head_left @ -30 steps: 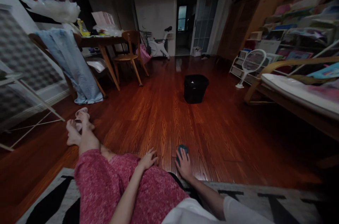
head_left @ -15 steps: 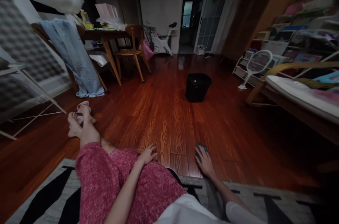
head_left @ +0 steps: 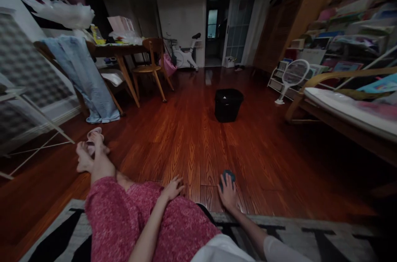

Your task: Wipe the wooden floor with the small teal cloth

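Note:
My right hand (head_left: pixel 228 195) lies over a small dark teal rounded thing (head_left: pixel 227 173) on the wooden floor, fingers spread across its top. Its kind cannot be made out; the palm hides part of it. My left hand (head_left: pixel 173 189) rests on my pink-red patterned trousers (head_left: pixel 182 225) with its fingers loosely apart and nothing in them. In front of both hands, farther off on the floor, stands a black bin (head_left: pixel 228 105).
Under me lies a grey and black rug (head_left: pixel 62 229). To the left are a white metal frame (head_left: pixel 46 119), jeans (head_left: pixel 82 76) over a chair, and a table (head_left: pixel 120 50). A wooden seat (head_left: pixel 350 109) and a white racket-shaped thing (head_left: pixel 294 74) are at the right.
My right hand and the teal thing have slid left across the floor, closer to my legs. The left hand stays on the trousers. The view has shifted slightly.

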Demonstrator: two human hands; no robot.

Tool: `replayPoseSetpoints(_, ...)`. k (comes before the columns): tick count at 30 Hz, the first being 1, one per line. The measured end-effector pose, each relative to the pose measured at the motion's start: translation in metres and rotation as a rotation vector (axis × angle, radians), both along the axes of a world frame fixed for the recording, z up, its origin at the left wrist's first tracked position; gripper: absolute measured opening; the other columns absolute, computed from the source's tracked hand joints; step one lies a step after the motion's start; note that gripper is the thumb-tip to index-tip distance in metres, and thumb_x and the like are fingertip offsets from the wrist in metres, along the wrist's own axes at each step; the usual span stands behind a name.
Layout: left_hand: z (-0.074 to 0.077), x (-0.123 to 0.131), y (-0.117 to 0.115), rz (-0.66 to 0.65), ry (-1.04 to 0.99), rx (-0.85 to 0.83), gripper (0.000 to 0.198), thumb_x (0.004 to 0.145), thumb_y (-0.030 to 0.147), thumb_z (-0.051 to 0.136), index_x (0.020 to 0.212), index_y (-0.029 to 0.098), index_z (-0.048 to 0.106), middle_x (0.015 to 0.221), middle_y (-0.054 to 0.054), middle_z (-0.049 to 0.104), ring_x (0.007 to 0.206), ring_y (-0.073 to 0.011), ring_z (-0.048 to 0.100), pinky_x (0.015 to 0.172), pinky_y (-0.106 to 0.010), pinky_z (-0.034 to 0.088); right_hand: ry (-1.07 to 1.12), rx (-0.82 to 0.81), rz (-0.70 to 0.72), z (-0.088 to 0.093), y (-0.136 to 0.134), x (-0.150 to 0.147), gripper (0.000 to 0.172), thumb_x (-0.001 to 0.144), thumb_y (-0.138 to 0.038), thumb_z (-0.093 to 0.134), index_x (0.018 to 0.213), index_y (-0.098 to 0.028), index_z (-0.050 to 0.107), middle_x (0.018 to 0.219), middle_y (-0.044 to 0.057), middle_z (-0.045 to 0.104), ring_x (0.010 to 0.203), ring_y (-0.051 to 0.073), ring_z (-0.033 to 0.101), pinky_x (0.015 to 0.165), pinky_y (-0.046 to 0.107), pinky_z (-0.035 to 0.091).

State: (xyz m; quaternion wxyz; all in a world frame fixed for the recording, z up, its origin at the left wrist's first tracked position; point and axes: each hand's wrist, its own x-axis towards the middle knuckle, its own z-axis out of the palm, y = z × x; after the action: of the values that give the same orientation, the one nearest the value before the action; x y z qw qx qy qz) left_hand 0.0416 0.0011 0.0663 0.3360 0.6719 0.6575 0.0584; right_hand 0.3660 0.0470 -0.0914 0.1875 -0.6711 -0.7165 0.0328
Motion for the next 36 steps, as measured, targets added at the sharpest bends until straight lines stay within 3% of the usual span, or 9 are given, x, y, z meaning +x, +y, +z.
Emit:
replayPoseSetpoints(5, 0.001, 0.0, -0.001, 0.008, 0.006, -0.003, 0.065, 0.092, 0.044, 0.048, 0.15, 0.015, 0.045, 0.164, -0.012, 0.027, 0.148, -0.0251, 0.032, 0.121, -0.036, 0.027, 0.018, -0.02, 0.326, 0.012, 0.001, -0.068, 0.057, 0.101, -0.046, 0.029, 0.153, -0.028, 0.04, 0.165, 0.006, 0.029, 0.152, 0.023, 0.021, 0.121, 0.052, 0.019)
replayPoseSetpoints(10, -0.001, 0.0, -0.002, 0.015, 0.017, -0.001, 0.066, 0.092, 0.046, 0.049, 0.151, 0.017, 0.044, 0.164, -0.01, 0.027, 0.149, -0.0259, 0.031, 0.121, -0.038, 0.026, 0.027, -0.084, 0.443, 0.024, 0.029, -0.046, 0.054, 0.099, -0.044, 0.032, 0.15, -0.031, 0.045, 0.162, 0.005, 0.036, 0.15, 0.02, 0.028, 0.12, 0.047, 0.024)
replayPoseSetpoints(14, 0.002, 0.001, -0.003, 0.013, 0.013, 0.003, 0.065, 0.093, 0.046, 0.049, 0.15, 0.016, 0.045, 0.164, -0.011, 0.027, 0.148, -0.0257, 0.032, 0.121, -0.037, 0.027, 0.013, -0.091, 0.118, 0.022, 0.049, 0.035, 0.057, 0.098, -0.043, 0.027, 0.147, -0.025, 0.05, 0.16, 0.008, 0.038, 0.148, 0.022, 0.03, 0.119, 0.048, 0.026)
replayPoseSetpoints(18, 0.002, 0.002, -0.002, 0.004, 0.008, -0.002, 0.063, 0.093, 0.045, 0.049, 0.15, 0.018, 0.046, 0.164, -0.01, 0.028, 0.149, -0.0254, 0.032, 0.121, -0.037, 0.027, 0.026, -0.087, -0.239, 0.015, 0.04, 0.117, 0.064, 0.095, -0.044, 0.023, 0.149, -0.017, 0.047, 0.161, 0.013, 0.035, 0.15, 0.026, 0.026, 0.119, 0.05, 0.024)
replayPoseSetpoints(21, 0.001, 0.002, 0.0, -0.001, 0.004, 0.0, 0.063, 0.092, 0.045, 0.05, 0.149, 0.019, 0.047, 0.163, -0.009, 0.03, 0.149, -0.0254, 0.031, 0.121, -0.037, 0.027, 0.071, -0.048, -0.417, 0.007, 0.022, 0.134, 0.069, 0.095, -0.046, 0.021, 0.153, -0.015, 0.039, 0.162, 0.017, 0.03, 0.151, 0.031, 0.023, 0.117, 0.058, 0.023)
replayPoseSetpoints(24, 0.0, 0.002, 0.001, -0.005, 0.02, -0.012, 0.065, 0.093, 0.046, 0.048, 0.15, 0.015, 0.045, 0.164, -0.012, 0.027, 0.148, -0.0272, 0.032, 0.121, -0.038, 0.028, 0.095, -0.045, -0.469, 0.002, 0.004, 0.101, 0.072, 0.095, -0.046, 0.022, 0.156, -0.011, 0.032, 0.162, 0.022, 0.027, 0.151, 0.036, 0.02, 0.115, 0.064, 0.021)
replayPoseSetpoints(26, 0.001, 0.002, 0.0, -0.008, 0.026, -0.019, 0.066, 0.093, 0.047, 0.048, 0.151, 0.015, 0.044, 0.164, -0.012, 0.026, 0.148, -0.0271, 0.032, 0.121, -0.038, 0.028, 0.078, -0.086, -0.375, 0.002, -0.005, 0.06, 0.071, 0.096, -0.045, 0.024, 0.157, -0.011, 0.032, 0.163, 0.022, 0.026, 0.152, 0.036, 0.019, 0.116, 0.063, 0.019)
replayPoseSetpoints(32, 0.005, 0.001, -0.002, -0.018, 0.019, -0.008, 0.065, 0.094, 0.046, 0.047, 0.151, 0.015, 0.043, 0.165, -0.013, 0.025, 0.149, -0.0246, 0.029, 0.121, -0.036, 0.025, 0.018, -0.116, 0.272, 0.021, -0.018, -0.065, 0.061, 0.099, -0.047, 0.032, 0.155, -0.024, 0.036, 0.165, 0.009, 0.025, 0.153, 0.026, 0.017, 0.122, 0.053, 0.015)
replayPoseSetpoints(36, 0.005, 0.002, -0.002, -0.005, 0.024, -0.009, 0.064, 0.093, 0.044, 0.048, 0.15, 0.016, 0.044, 0.164, -0.012, 0.026, 0.15, -0.0239, 0.029, 0.121, -0.035, 0.025, 0.014, -0.117, 0.634, 0.032, -0.007, -0.095, 0.062, 0.097, -0.05, 0.038, 0.156, -0.03, 0.033, 0.166, 0.005, 0.025, 0.153, 0.022, 0.018, 0.122, 0.047, 0.017)
